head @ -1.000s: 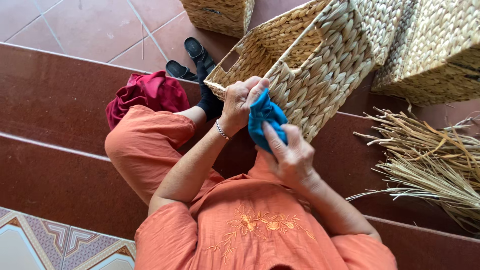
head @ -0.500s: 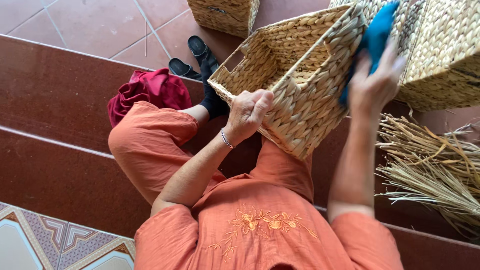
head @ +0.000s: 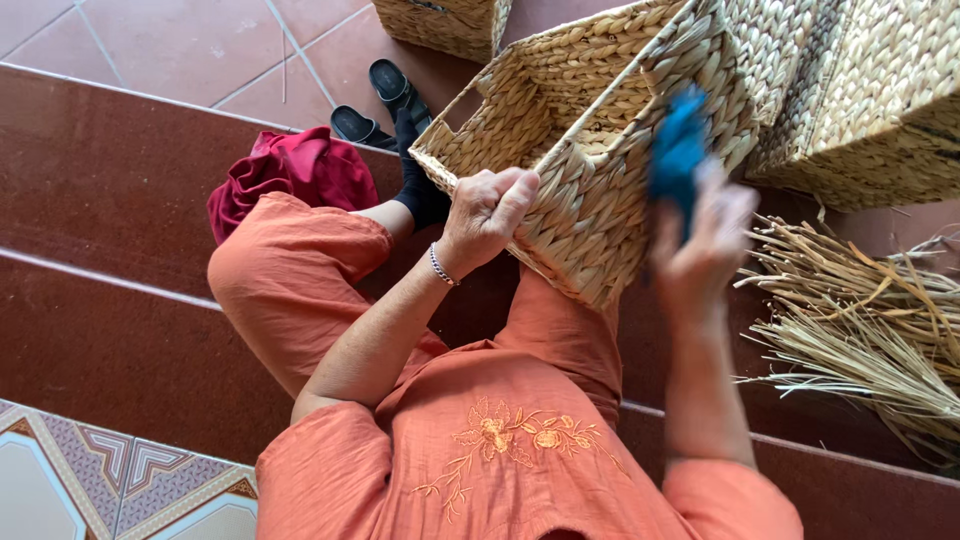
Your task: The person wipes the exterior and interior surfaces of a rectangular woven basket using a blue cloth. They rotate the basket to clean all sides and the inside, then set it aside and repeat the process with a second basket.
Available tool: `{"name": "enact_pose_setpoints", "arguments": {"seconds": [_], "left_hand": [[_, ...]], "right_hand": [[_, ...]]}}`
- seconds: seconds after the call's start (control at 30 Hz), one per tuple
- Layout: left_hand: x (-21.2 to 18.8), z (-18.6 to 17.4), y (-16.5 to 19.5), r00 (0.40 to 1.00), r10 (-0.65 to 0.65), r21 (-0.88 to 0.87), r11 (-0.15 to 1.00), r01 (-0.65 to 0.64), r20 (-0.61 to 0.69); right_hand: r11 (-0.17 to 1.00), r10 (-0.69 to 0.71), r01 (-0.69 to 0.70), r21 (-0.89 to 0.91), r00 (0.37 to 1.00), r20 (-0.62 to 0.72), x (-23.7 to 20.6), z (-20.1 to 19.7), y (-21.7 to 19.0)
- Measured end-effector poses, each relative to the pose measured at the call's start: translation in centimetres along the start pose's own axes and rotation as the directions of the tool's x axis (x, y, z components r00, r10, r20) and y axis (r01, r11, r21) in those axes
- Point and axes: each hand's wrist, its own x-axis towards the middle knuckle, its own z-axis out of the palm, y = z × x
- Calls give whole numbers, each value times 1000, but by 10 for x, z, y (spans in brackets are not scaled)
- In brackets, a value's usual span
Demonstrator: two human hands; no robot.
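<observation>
The person is sitting on dark red steps (head: 120,180) with a woven basket (head: 590,150) tipped on its side over the knees. The left hand (head: 487,212) is curling around the basket's near rim, fingers closed on the weave. The right hand (head: 703,245) is blurry, and it is pinching a blue cloth (head: 678,150) and pressing it against the basket's side wall. A red cloth (head: 295,175) is lying on the step by the left knee. Dry straw (head: 860,320) is lying on the step at the right. Another basket (head: 880,100) is standing just beside the first one.

Single head camera, looking steeply down, close over lap and woven basket (head: 600,170).
</observation>
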Motion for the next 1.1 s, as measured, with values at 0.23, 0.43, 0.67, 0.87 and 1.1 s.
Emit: {"name": "enact_pose_setpoints", "arguments": {"seconds": [0.23, 0.43, 0.67, 0.87, 1.1], "left_hand": [[-10, 2, -2, 997, 38, 6, 999, -37, -61], [4, 8, -6, 988, -21, 142, 989, 44, -153], [-6, 2, -14, 995, 6, 24, 1000, -4, -99], [-37, -29, -52, 942, -304, -467, 860, 206, -143], [-53, -142, -73, 884, -371, -315, 907, 280, -283]], "right_hand": [[954, 221, -233, -190, 972, -82, 60, 36, 60], [991, -135, 135, 9, 984, 113, -18, -20, -87], [997, -76, 74, 24, 992, 97, -14, -15, -47], [922, 223, -222, 317, 974, 34, 57, 11, 55], [494, 211, -352, 795, 936, 282, 83, 33, 10]]}}
